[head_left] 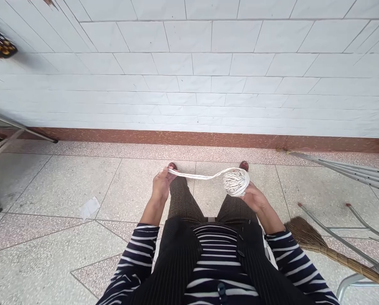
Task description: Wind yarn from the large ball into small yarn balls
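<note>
A ball of white cord (235, 183) with thin dark flecks rests against the fingers of my right hand (254, 197), which grips it from the right side. From the top of the ball a length of cord (194, 176) runs leftward, sagging slightly between my hands. My left hand (162, 183) pinches the far end of this stretch between thumb and fingers. Both hands are held out in front of my thighs, above the floor. The ball covers part of my right fingers.
A tiled wall (202, 63) with a reddish base strip stands ahead. A straw broom (307, 235) lies right, beside metal chair legs (332, 231) and grey metal poles (351, 167). A pale scrap of paper (90, 207) lies on the floor. Metal furniture legs (20, 126) stand left.
</note>
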### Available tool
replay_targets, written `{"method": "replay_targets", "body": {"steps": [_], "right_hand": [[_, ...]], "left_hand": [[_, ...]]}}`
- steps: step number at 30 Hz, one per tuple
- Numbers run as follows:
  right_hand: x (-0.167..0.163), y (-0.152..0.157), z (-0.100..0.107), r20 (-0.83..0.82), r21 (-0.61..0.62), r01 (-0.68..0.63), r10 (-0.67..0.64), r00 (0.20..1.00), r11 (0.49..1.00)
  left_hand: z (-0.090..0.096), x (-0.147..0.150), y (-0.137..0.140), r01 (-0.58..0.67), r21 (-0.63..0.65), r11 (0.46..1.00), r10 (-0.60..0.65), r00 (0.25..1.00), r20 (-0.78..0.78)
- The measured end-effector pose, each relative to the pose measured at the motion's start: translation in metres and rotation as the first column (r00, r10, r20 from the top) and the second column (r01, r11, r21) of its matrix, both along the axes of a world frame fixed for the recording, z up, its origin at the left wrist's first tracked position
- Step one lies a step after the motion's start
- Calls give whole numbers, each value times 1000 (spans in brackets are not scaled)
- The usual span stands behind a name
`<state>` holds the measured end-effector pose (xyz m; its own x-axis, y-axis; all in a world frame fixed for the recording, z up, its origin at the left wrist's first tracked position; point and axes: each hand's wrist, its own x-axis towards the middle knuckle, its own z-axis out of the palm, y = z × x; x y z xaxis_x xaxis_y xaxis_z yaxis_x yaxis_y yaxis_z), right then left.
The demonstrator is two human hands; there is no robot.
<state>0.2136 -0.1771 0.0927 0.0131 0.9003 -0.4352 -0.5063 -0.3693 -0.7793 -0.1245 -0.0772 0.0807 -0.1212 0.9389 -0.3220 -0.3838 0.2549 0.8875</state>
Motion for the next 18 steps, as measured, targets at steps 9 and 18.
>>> {"method": "replay_targets", "body": {"steps": [9,18], "right_hand": [[-8,11,5,321,40,66,-75,944,997],[-24,10,9,664,171,-37,-87,742,985]], "left_hand": [[-1,48,-14,345,139,928,-170,726,-667],[20,113,-38,706,105,701,-547,626,-556]]}}
